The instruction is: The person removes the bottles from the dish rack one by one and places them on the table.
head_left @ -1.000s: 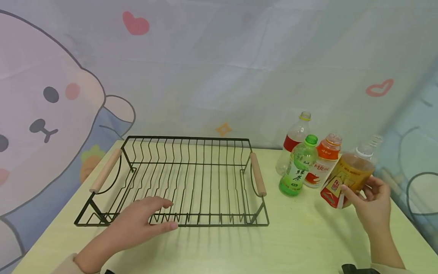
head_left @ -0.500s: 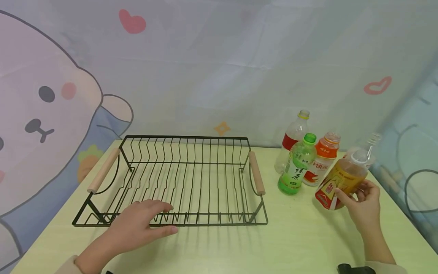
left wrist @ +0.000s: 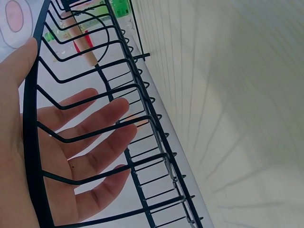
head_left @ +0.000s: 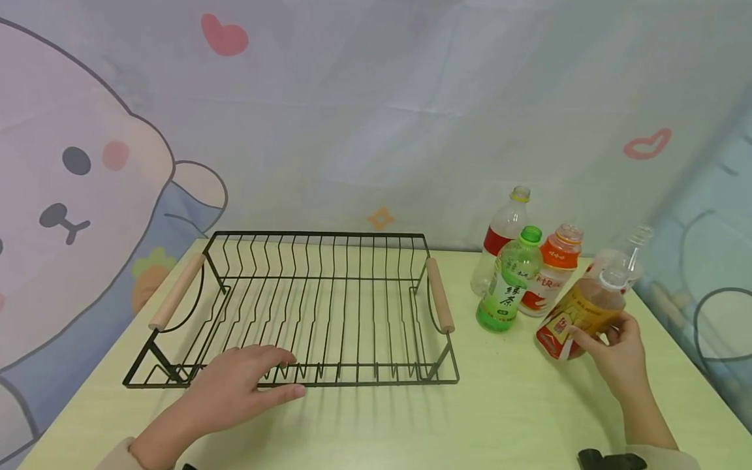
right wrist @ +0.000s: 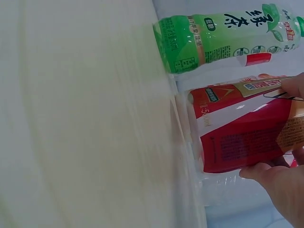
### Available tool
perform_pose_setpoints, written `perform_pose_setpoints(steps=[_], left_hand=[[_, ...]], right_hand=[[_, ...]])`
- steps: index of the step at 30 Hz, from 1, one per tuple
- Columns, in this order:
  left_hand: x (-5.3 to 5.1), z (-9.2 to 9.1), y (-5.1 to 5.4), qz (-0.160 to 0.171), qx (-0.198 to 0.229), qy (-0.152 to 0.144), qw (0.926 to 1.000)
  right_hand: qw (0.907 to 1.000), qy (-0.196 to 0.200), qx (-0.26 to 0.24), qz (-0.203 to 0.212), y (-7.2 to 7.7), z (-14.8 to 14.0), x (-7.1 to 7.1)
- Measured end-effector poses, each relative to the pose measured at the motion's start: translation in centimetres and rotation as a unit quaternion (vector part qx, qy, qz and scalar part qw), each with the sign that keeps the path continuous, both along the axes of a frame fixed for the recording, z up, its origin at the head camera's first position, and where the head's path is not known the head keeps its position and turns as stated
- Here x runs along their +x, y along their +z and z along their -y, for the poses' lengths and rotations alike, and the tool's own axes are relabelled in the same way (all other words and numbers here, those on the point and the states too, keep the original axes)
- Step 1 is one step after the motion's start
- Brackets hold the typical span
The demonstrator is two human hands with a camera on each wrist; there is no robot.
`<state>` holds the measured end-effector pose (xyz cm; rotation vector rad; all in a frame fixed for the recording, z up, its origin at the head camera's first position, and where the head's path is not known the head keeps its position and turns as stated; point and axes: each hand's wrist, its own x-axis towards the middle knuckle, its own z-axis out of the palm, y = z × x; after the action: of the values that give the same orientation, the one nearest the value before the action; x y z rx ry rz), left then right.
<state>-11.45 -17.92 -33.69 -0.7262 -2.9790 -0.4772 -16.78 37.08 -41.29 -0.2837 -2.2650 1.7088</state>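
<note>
My right hand [head_left: 624, 359] grips a plastic bottle with a yellow and red label [head_left: 578, 318]. That bottle leans, its uncapped neck toward the upper right; in the right wrist view its base is close to the table, though I cannot tell if they touch. My left hand [head_left: 235, 388] is over the front rail of a black wire dish rack [head_left: 382, 384], thumb and fingers apart, pinching nothing. Through the wires, the left wrist view shows its fingers [left wrist: 102, 114] loosely spread. Whether the hand touches the rack is unclear.
Left of the held bottle stand a green tea bottle [head_left: 508, 284], an orange-and-white bottle [head_left: 555, 267] and a clear red-labelled bottle [head_left: 496, 241]. Another clear bottle [head_left: 634, 258] is partly hidden behind the held one. The rack has wooden handles [head_left: 440, 295]. A printed curtain [head_left: 364, 130] hangs behind the table.
My right hand has carried the yellow and red bottle slightly left and down toward the table, exposing more of the clear bottle behind. The left hand stays over the rack's front.
</note>
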Motion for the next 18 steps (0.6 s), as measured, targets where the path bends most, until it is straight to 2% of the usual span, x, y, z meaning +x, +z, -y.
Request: perform_pose_setpoints(steps=[9,14,18], left_hand=[[0.05,-0.07,0.02,0.003,-0.004,0.013,0.9999],[0.09,-0.08,0.04,0.006,-0.005,0.018,0.9998],[0.10,-0.10,0.09,0.005,-0.006,0.019,0.9998]], right_hand=[[0.9980,0.003,0.045,0.043,-0.34,-0.06,-0.26],[0.9969,0.010,0.055,0.055,-0.61,-0.29,-0.41],[0.9961,0.017,0.065,0.057,-0.29,-0.06,-0.19]])
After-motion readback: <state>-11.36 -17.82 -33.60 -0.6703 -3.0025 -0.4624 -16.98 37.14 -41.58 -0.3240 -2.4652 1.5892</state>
